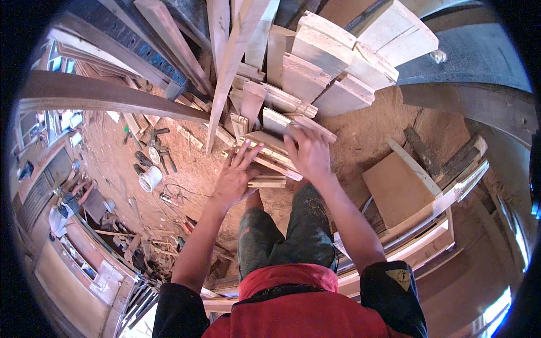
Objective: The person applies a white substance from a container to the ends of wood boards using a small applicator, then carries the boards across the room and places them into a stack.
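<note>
Several short, pale wooden boards with grooved edges lie stacked in front of my knees. My left hand (234, 177) rests at the left end of this stack, its fingers stretched and spread over the wood. By its thumb a short grooved wooden piece (267, 182) sticks out to the right. My right hand (310, 151) is back upward, its fingers bent down around a wooden board (274, 142) at the right of the stack. The fingertips are partly hidden behind the hand.
Upright boards (338, 50) lean in a pile ahead. A long wooden beam (112, 97) crosses at the left. A white bucket (151, 178) stands on the sawdust-covered floor (191, 169), near dark tools. At the right lies a brown panel (397, 183). Another person (62, 214) is far left.
</note>
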{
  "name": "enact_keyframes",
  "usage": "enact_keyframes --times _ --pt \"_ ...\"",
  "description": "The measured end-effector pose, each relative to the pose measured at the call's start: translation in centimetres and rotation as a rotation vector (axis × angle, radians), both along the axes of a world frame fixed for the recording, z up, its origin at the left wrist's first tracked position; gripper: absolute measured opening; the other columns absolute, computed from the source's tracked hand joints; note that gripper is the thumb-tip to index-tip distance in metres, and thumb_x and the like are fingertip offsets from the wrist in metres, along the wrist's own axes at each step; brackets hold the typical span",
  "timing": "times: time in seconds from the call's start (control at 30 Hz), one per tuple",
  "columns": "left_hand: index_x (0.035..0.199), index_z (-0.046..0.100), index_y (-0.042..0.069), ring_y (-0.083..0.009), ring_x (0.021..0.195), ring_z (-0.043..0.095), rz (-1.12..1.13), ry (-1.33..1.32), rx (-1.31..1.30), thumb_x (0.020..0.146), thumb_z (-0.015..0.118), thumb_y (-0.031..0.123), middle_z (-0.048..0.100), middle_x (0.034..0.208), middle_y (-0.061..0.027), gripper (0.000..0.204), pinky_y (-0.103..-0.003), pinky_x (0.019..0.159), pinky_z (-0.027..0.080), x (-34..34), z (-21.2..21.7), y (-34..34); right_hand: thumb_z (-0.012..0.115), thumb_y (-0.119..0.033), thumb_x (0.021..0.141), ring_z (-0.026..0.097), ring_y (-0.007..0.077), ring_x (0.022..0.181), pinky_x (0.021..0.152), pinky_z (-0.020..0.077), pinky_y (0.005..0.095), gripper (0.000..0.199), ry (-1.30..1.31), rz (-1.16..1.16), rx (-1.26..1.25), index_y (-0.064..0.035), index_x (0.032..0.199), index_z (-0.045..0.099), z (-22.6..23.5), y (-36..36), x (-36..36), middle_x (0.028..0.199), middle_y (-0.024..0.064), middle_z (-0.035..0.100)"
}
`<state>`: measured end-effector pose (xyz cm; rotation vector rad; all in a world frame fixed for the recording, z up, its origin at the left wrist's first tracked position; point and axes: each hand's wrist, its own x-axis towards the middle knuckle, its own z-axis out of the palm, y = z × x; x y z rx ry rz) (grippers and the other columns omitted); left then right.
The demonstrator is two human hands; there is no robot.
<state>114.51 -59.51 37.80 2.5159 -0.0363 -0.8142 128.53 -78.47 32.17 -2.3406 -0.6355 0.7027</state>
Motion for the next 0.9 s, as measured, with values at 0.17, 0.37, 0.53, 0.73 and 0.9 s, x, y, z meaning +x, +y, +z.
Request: enact_keyframes --times 0.17,0.37,0.53,0.73,0.9 --pt "0.099 0.077 0.014 -0.0316 0.153 0.012 -0.027 -0.009 0.043 0.063 0.084 0.021 0.021 0.164 -0.0032 0.038 -0.053 0.123 0.019 -0.8 0.0 -0.1 0.061 -0.023 0.092 0.057 0.0383 0.121 0.102 0.0455 0.0476 0.043 -0.115 0.048 0.195 -0.0027 0.130 0.058 -6.7 8.7 4.6 0.133 0.0208 0.059" --pt "0.098 0.077 0.014 -0.0319 0.152 0.015 -0.025 0.004 0.033 0.064 0.084 0.022 0.021 0.164 -0.0033 0.036 -0.053 0.123 0.018 -0.7 0.1 0.0 0.057 -0.013 0.092 0.058 0.0396 0.119 0.102 0.0469 0.0462 0.046 -0.141 0.046 0.051 -0.0011 0.136 0.052 -11.9 12.0 2.6 0.133 0.0222 0.058" --pt "0.093 0.076 0.012 -0.0313 0.152 0.016 -0.003 0.011 0.052 0.066 0.082 0.020 0.022 0.164 -0.0030 0.029 -0.052 0.124 0.018 -2.0 0.2 -0.1 0.058 -0.011 0.092 0.064 0.0429 0.101 0.087 0.0525 0.0504 0.025 0.141 0.055 0.090 -0.0061 0.115 0.065 -6.8 8.8 0.2 0.113 0.0233 0.066" --pt "0.091 0.075 0.010 -0.0313 0.152 0.015 -0.001 0.003 0.030 0.065 0.081 0.018 0.024 0.163 -0.0028 0.028 -0.052 0.124 0.016 -2.9 0.0 -0.5 0.060 -0.011 0.091 0.065 0.0419 0.101 0.088 0.0529 0.0483 0.025 0.150 -0.037 0.168 -0.0065 0.115 0.068 -5.4 8.0 0.2 0.108 0.0219 0.069" --pt "0.091 0.074 0.009 -0.0313 0.152 0.015 0.026 -0.002 0.008 0.064 0.081 0.017 0.024 0.163 -0.0031 0.028 -0.050 0.124 0.017 -2.1 0.5 0.0 0.058 -0.012 0.091 0.066 0.0420 0.101 0.089 0.0533 0.0490 0.030 0.081 -0.054 -0.004 -0.0077 0.119 0.067 -9.0 8.6 0.3 0.109 0.0227 0.069"
